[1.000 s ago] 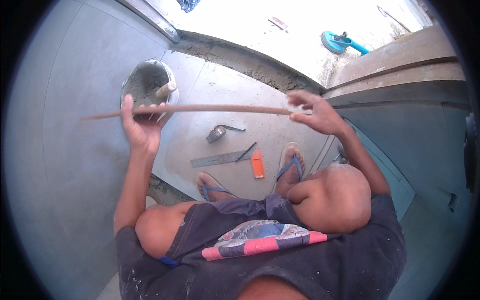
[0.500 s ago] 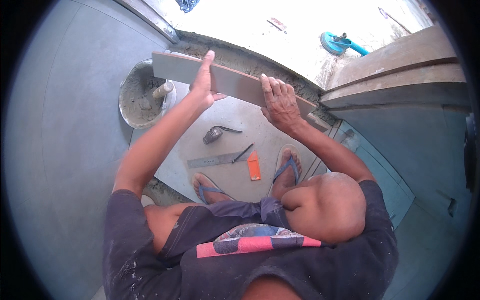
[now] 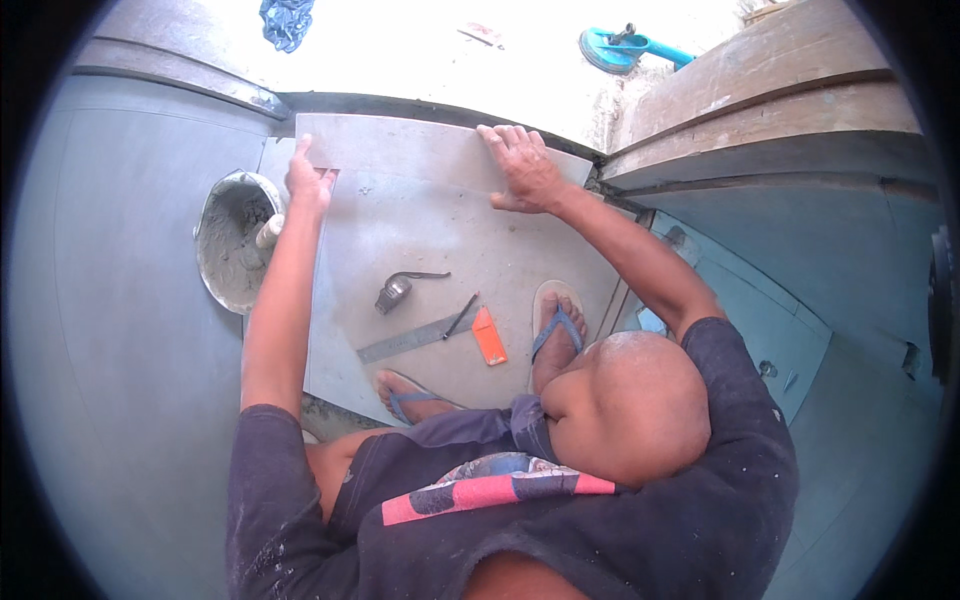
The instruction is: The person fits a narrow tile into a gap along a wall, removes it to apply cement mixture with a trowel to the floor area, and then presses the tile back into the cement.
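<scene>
A long grey strip of tile (image 3: 400, 143) lies across the doorway gap, its near edge along the floor tile. My left hand (image 3: 308, 182) grips its left end, thumb on top and fingers at the near edge. Spanning the strip towards its right end is my right hand (image 3: 528, 172), fingertips at the far edge and thumb by the near one. The mortar bed seen earlier is mostly hidden under the strip. Nearer my feet lie a tape measure (image 3: 394, 293), a square with a metal blade (image 3: 405, 343) and orange handle (image 3: 489, 336), and a black pencil (image 3: 460, 316).
A bucket of grey mortar (image 3: 232, 245) stands left of my left forearm, a pale tool handle (image 3: 269, 231) sticking out. Wooden door framing (image 3: 760, 130) rises at right. Beyond the threshold are a blue suction lifter (image 3: 612, 50) and a crumpled blue plastic bag (image 3: 286, 22).
The tile strip has gone from raised and tilted to lying down over the mortar gap. My left hand has shifted to its left end; my right hand has flattened over its top.
</scene>
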